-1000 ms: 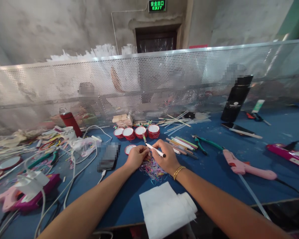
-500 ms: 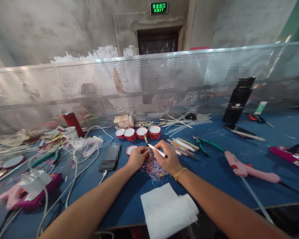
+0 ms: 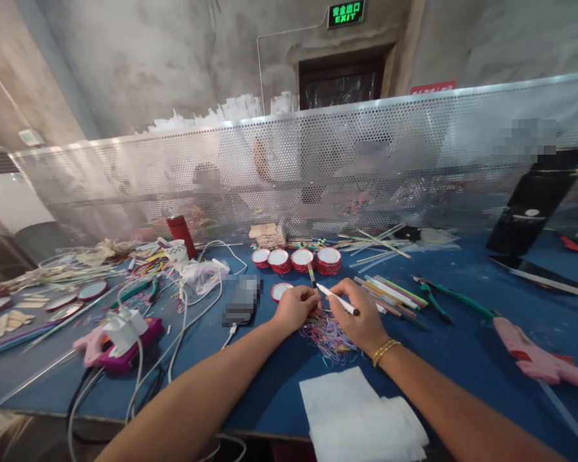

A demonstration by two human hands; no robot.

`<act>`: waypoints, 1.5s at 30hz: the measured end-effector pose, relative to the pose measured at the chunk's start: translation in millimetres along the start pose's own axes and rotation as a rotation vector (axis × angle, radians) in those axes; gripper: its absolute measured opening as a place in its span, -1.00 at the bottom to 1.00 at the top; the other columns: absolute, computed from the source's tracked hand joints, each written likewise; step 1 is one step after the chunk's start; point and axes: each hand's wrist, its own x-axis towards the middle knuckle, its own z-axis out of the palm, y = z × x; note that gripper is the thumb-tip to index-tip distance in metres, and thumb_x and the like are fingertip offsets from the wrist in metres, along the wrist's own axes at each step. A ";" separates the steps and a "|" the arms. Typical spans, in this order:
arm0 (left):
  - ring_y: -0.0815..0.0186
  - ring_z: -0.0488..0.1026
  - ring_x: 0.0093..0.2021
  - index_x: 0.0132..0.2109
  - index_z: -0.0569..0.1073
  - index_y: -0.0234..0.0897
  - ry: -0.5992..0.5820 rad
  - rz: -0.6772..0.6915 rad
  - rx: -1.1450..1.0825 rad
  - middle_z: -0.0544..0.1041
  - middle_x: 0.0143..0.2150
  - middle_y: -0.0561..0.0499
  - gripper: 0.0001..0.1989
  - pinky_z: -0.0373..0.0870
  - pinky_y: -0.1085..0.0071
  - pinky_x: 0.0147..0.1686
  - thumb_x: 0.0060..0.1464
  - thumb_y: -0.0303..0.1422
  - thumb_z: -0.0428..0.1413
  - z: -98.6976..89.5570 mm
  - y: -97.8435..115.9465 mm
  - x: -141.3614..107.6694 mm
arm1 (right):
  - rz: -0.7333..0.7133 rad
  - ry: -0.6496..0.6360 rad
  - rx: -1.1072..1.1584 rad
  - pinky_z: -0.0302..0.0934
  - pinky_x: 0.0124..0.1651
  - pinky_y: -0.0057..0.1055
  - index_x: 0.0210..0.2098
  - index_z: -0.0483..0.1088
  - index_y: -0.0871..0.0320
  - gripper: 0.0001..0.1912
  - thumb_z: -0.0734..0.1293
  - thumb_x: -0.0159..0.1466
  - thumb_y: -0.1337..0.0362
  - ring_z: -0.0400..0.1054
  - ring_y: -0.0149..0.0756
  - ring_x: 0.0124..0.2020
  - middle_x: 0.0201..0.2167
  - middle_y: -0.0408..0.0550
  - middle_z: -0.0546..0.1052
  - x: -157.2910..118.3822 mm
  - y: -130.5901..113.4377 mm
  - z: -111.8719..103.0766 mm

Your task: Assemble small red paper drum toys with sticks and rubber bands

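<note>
My left hand [image 3: 293, 312] is closed, its fingertips pinching the lower end of a small thin stick [image 3: 311, 274] with a pale greenish upper part and a black band. In my right hand [image 3: 362, 319] is a white marker pen [image 3: 340, 301] with a black end, its tip close to the stick; whether they touch I cannot tell. Under both hands lies a pile of coloured rubber bands [image 3: 330, 340]. Just behind are several small red drums with white tops [image 3: 302, 258], and one more drum [image 3: 281, 290] sits beside my left hand.
A phone [image 3: 242, 301] on a cable lies left, near a purple power strip [image 3: 130, 346]. To the right are coloured sticks [image 3: 390, 295], green-handled pliers [image 3: 433, 300] and a pink glue gun [image 3: 534, 353]. White cloth [image 3: 361, 410] lies at the front edge; a perforated screen [image 3: 250, 173] stands behind.
The view has turned left, so everything sits further right in the picture. Both hands keep nearly the same pose, still holding the stick and the marker pen.
</note>
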 end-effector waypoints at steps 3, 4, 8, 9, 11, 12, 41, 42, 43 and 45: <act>0.39 0.36 -0.61 -0.51 0.43 -0.29 -0.006 0.023 -0.003 0.46 -0.61 0.08 -0.69 0.24 0.48 -0.57 -0.14 -0.15 0.28 -0.1 -0.5 0.7 | 0.008 0.020 -0.017 0.15 -0.26 -0.30 -0.39 0.31 0.08 -0.92 0.25 0.25 0.26 0.34 -0.22 -0.36 -0.45 -0.12 0.46 0.1 -0.2 -0.9; 0.39 0.36 -0.61 -0.51 0.43 -0.29 -0.005 0.020 -0.011 0.46 -0.62 0.08 -0.70 0.26 0.48 -0.56 -0.13 -0.16 0.28 0.0 -0.2 0.8 | 0.005 0.021 -0.020 0.15 -0.25 -0.30 -0.38 0.31 0.08 -0.92 0.25 0.25 0.26 0.33 -0.22 -0.36 -0.45 -0.12 0.46 0.2 -0.5 -1.0; 0.39 0.39 -0.60 -0.50 0.42 -0.29 0.000 0.006 -0.035 0.47 -0.61 0.09 -0.73 0.32 0.47 -0.52 -0.11 -0.20 0.27 0.5 1.1 1.3 | -0.011 -0.011 -0.002 0.15 -0.25 -0.31 -0.38 0.30 0.09 -0.92 0.24 0.26 0.27 0.33 -0.23 -0.36 -0.44 -0.12 0.45 1.0 -1.6 -0.5; 0.39 0.39 -0.60 -0.50 0.42 -0.29 0.002 0.007 -0.029 0.47 -0.61 0.09 -0.73 0.31 0.47 -0.53 -0.11 -0.20 0.28 0.6 1.1 1.5 | -0.011 -0.021 0.004 0.15 -0.25 -0.31 -0.39 0.30 0.08 -0.92 0.24 0.26 0.27 0.33 -0.23 -0.36 -0.44 -0.12 0.45 1.3 -1.7 -0.4; 0.38 0.39 -0.60 -0.50 0.43 -0.29 0.009 0.002 -0.019 0.47 -0.61 0.09 -0.73 0.30 0.47 -0.55 -0.11 -0.20 0.28 0.5 0.9 1.8 | -0.007 -0.032 0.010 0.14 -0.26 -0.32 -0.39 0.29 0.08 -0.91 0.23 0.26 0.27 0.32 -0.23 -0.35 -0.44 -0.12 0.44 1.6 -1.7 -0.2; 0.38 0.40 -0.60 -0.50 0.43 -0.29 0.012 -0.002 -0.018 0.47 -0.60 0.09 -0.73 0.30 0.47 -0.55 -0.11 -0.19 0.28 0.4 0.7 1.9 | -0.004 -0.033 0.011 0.14 -0.26 -0.32 -0.39 0.29 0.08 -0.91 0.23 0.26 0.27 0.32 -0.23 -0.36 -0.44 -0.12 0.44 1.7 -1.5 -0.2; 0.40 0.39 -0.57 -0.47 0.42 -0.31 -0.002 -0.002 -0.119 0.45 -0.57 0.12 -0.79 0.32 0.47 -0.49 -0.26 -0.38 0.32 -0.1 -1.3 2.1 | 0.014 -0.035 0.015 0.14 -0.26 -0.33 -0.41 0.29 0.10 -0.90 0.23 0.25 0.27 0.33 -0.25 -0.36 -0.44 -0.11 0.43 1.7 -2.2 -0.4; 0.40 0.39 -0.57 -0.47 0.42 -0.31 0.001 -0.005 -0.122 0.45 -0.57 0.12 -0.78 0.33 0.47 -0.48 -0.26 -0.39 0.32 -0.3 -1.8 2.3 | 0.014 -0.031 0.012 0.14 -0.27 -0.33 -0.41 0.29 0.10 -0.90 0.23 0.25 0.27 0.32 -0.25 -0.37 -0.45 -0.12 0.43 1.6 -2.0 -0.3; 0.40 0.40 -0.56 -0.48 0.42 -0.31 0.005 -0.004 -0.119 0.45 -0.58 0.12 -0.78 0.32 0.47 -0.48 -0.26 -0.39 0.32 -0.5 -2.2 2.6 | 0.013 -0.025 0.009 0.14 -0.27 -0.33 -0.40 0.29 0.10 -0.90 0.23 0.25 0.27 0.32 -0.26 -0.37 -0.45 -0.12 0.43 1.6 -1.7 -0.3; 0.40 0.39 -0.56 -0.49 0.41 -0.31 0.006 0.008 -0.102 0.43 -0.59 0.13 -0.78 0.31 0.48 -0.49 -0.26 -0.38 0.32 -0.9 -3.1 3.1 | 0.010 -0.013 0.008 0.14 -0.26 -0.33 -0.40 0.30 0.10 -0.91 0.24 0.25 0.28 0.32 -0.26 -0.37 -0.45 -0.13 0.43 1.4 -1.2 -0.4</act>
